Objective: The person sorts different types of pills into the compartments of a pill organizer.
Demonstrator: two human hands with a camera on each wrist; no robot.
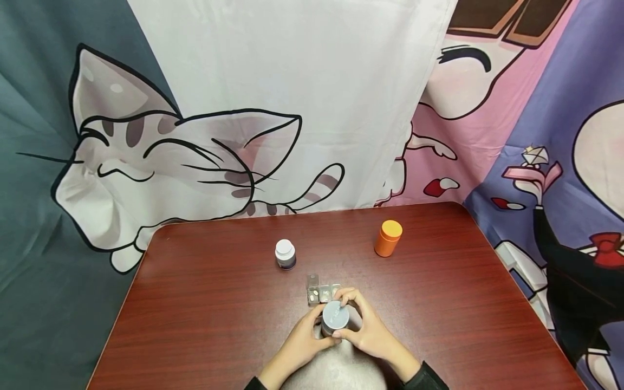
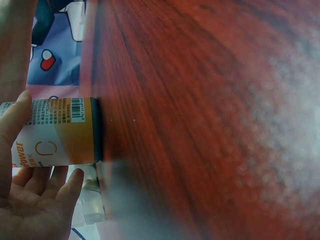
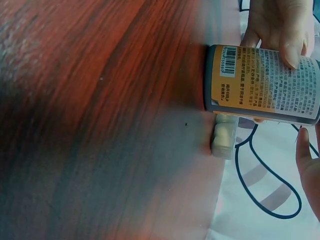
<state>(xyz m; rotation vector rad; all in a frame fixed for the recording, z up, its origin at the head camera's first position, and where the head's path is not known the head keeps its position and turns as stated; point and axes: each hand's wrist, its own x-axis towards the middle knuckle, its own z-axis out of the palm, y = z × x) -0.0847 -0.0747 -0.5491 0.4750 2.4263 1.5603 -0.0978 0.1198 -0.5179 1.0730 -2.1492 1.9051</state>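
Observation:
A supplement bottle (image 1: 335, 318) with a grey-blue lid stands on the table at the near middle. Its orange and white label (image 2: 55, 135), with a large C and a barcode, shows in the left wrist view. My left hand (image 1: 303, 337) grips the bottle's side, thumb and fingers around it. From the other side, my right hand (image 1: 366, 327) holds the bottle's lid at its rim, fingers curved at the far edge and thumb at the near one. Just beyond the hands lies a clear pill organizer (image 1: 313, 292) holding pale tablets, partly hidden by the right fingers.
Farther back stands a white-capped bottle (image 1: 285, 254), left of centre. An orange bottle (image 1: 388, 238) with a yellow cap is at the back right. The reddish-brown table (image 1: 205, 303) meets a printed cartoon curtain (image 1: 312, 81) along its far edge.

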